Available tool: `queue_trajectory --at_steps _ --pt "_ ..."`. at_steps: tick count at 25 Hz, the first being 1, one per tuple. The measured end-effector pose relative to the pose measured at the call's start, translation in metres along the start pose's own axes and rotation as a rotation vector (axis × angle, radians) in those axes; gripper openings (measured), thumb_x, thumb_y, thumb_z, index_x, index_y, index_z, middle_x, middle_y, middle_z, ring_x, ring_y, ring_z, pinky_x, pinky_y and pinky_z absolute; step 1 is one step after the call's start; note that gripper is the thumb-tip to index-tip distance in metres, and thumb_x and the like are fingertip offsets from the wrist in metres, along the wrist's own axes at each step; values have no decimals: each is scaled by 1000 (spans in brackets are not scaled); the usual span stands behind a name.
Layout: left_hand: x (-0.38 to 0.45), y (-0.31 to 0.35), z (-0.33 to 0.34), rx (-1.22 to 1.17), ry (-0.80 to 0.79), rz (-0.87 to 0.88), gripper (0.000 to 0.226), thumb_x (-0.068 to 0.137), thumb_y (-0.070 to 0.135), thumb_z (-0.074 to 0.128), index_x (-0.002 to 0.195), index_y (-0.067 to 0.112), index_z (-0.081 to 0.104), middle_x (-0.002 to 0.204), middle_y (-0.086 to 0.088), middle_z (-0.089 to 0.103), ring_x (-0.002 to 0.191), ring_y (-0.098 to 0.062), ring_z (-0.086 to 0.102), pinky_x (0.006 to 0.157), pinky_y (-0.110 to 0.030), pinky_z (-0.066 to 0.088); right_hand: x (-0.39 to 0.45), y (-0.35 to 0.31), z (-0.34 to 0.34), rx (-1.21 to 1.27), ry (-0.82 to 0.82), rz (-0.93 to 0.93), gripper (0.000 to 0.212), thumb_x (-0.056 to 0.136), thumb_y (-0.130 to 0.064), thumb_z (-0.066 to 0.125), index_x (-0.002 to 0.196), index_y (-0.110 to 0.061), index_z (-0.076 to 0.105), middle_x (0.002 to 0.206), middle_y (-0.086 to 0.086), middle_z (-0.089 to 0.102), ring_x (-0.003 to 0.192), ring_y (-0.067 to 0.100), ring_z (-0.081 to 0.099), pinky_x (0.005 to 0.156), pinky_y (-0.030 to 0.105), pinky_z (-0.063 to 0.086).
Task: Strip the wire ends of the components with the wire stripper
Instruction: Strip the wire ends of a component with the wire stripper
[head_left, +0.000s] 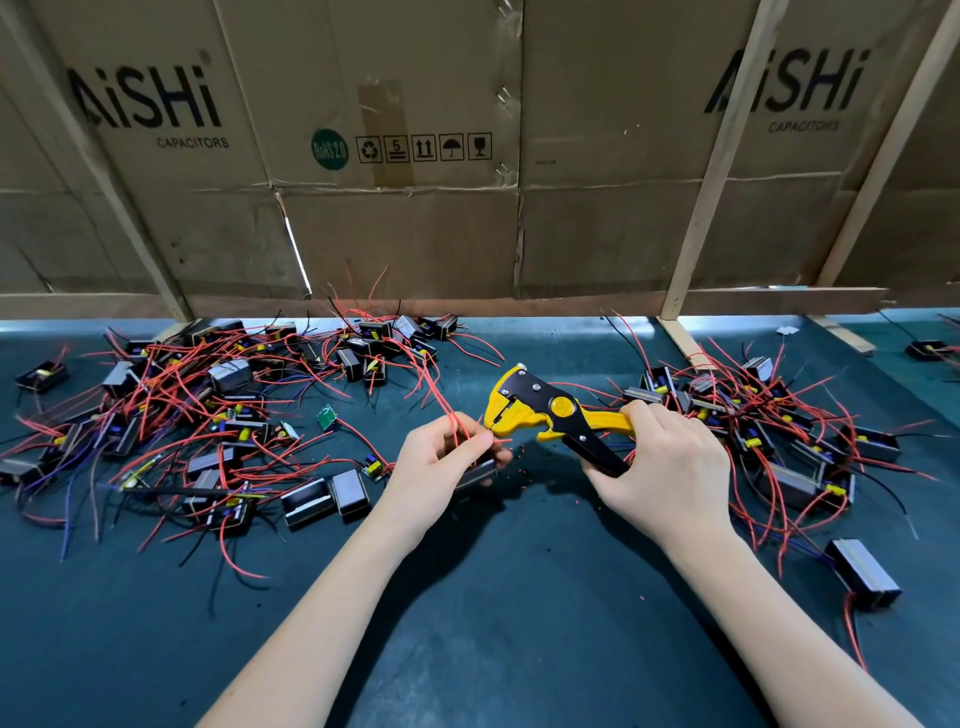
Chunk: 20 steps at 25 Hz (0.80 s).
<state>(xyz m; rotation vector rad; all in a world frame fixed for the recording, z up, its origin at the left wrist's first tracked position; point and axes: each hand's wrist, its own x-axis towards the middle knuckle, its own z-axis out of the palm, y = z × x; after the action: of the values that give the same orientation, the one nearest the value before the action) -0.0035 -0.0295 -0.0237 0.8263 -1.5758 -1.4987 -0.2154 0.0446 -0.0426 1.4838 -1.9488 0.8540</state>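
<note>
Step now: left hand (444, 457) pinches a red wire (441, 400) between thumb and fingers and holds a small black component (477, 472) under it, mid-surface. Wire end points at the stripper's mouth, just beside it; can't tell if it's seated.
Tool: right hand (670, 462) grips the yellow wire stripper (550, 415) by its handles, head aimed left toward the wire.
Done so far: tiny red bits (524, 475) lie on the surface (467, 623) below the hands, prob. stripped insulation, so some ends look done.
Right pile: components w/ wires (779, 431) toward the right edge; stripped or not, too small to tell.
Left pile: bigger heap (208, 415) toward the left and far edge, likely still waiting.
Left to do: judging by the 2 piles, a lot; early-to-mid task.
</note>
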Motion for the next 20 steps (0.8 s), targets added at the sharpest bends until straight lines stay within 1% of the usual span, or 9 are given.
queue_trajectory --at_steps 2,4,7,9,11,13,15,17,20 --pt "0 -1 0 -2 0 -15 15 99 6 53 85 2 60 80 -9 74 75 -14 69 62 -23 53 1 -3 -2 7 -21 29 48 50 -38 91 69 -7 60 57 5 57 52 32 57 51 31 42" --pt "0 -2 0 9 -6 -23 15 98 6 53 86 1 59 80 -10 74 74 -17 66 62 -24 54 1 -2 -4 -2 -21 29 47 48 -36 93 60 -8 57 49 5 54 43 31 56 47 26 36" --pt "0 -3 -1 -2 -21 -20 15 98 7 53 85 1 58 80 -11 74 74 -18 65 63 -26 54 -2 -1 -5 -18 -50 36 47 48 -39 94 56 -9 58 45 5 54 42 31 55 48 26 33" --pt "1 -3 -2 -5 -33 -21 16 98 5 53 83 3 59 79 -11 73 73 -17 65 62 -24 54 -2 -1 -4 -29 -88 101 47 55 -48 90 61 -12 61 50 4 57 50 33 58 52 27 33" --pt "2 -4 -3 13 -38 -33 16 96 4 55 81 5 59 79 -11 73 74 -15 66 64 -22 53 1 2 -4 -31 -85 184 47 63 -57 82 72 -15 64 62 4 62 63 33 63 55 30 37" --pt "3 -6 -3 84 -32 -26 15 93 6 61 79 9 64 84 -15 72 80 -14 65 72 -22 50 3 9 -5 5 -34 220 53 65 -55 81 91 -12 66 82 7 66 81 35 63 65 37 45" --pt "4 -10 -4 234 12 24 15 88 9 69 75 16 69 88 -22 65 79 -18 57 76 -29 44 5 13 -8 66 32 277 59 68 -53 81 102 -8 63 94 10 66 92 36 59 75 44 46" --pt "7 -12 -2 343 34 54 13 85 12 74 74 17 71 76 -15 60 70 -19 50 71 -31 40 5 13 -11 145 90 338 60 71 -55 79 106 -9 61 98 9 65 96 36 58 81 46 44" --pt "17 -6 16 408 -22 55 10 85 14 74 75 12 72 70 -4 68 64 -9 56 69 -25 46 6 13 -17 259 198 338 63 74 -59 70 109 -8 61 101 8 65 99 33 58 86 45 43"
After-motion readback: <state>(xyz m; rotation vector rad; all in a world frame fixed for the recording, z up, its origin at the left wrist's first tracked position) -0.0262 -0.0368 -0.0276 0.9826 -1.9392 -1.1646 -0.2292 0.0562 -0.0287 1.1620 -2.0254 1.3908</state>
